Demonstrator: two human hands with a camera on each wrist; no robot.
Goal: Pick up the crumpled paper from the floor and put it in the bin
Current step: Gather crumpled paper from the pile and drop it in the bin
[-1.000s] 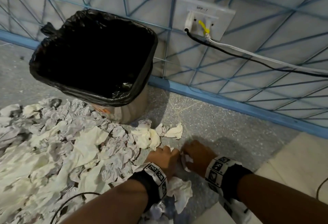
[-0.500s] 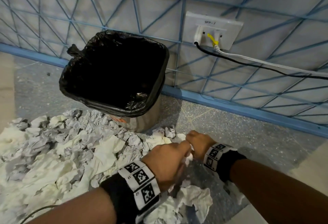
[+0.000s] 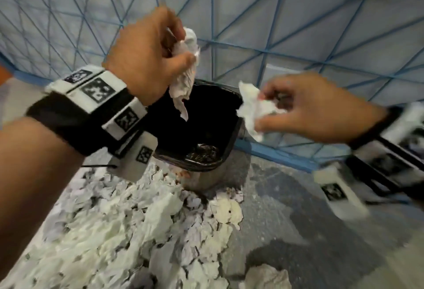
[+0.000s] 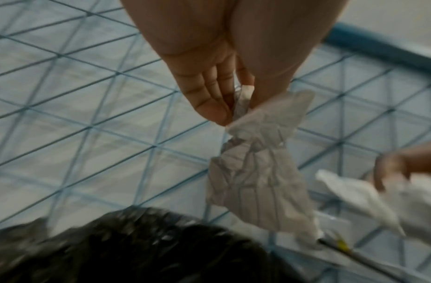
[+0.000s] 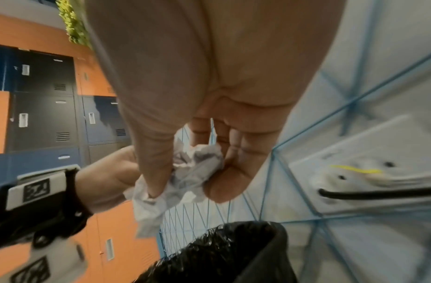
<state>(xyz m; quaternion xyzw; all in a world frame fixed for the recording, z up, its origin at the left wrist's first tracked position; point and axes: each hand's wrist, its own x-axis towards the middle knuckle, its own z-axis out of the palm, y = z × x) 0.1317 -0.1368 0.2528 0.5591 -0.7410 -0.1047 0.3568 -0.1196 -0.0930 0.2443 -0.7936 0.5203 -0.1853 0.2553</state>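
**Two wads held over the bin, neither one let go**

Both of my hands carry paper at this moment. My left hand (image 3: 146,52) pinches a long, creased strip of white crumpled paper (image 3: 184,75) between thumb and curled fingers, and the strip dangles with its lower tip over the open mouth of the square metal bin lined with a black plastic bag (image 3: 231,149). My right hand (image 3: 305,114) grips a smaller white crumpled wad (image 3: 254,110) in thumb and fingertips, and from the head view that wad hangs at the bin's right rim rather than squarely above the opening.

That right-hand wad is my main worry. I judge that if I release it where it is, it may clip the rim or the slack bag edge and tumble outside onto the grey speckled floor (image 3: 298,231). Crumpled paper is light and drifts, so the left strip could also flutter sideways on the way down. The left wrist view shows the strip held only at its top end by a thin pinch, so it may slip early.

A black cable at the white wall socket (image 5: 354,172) runs close behind the bin; I would keep my right hand from snagging it.

Plenty remains: a wide heap of white crumpled paper on the floor (image 3: 128,231) lies in front of the bin, below both hands and well apart from them.
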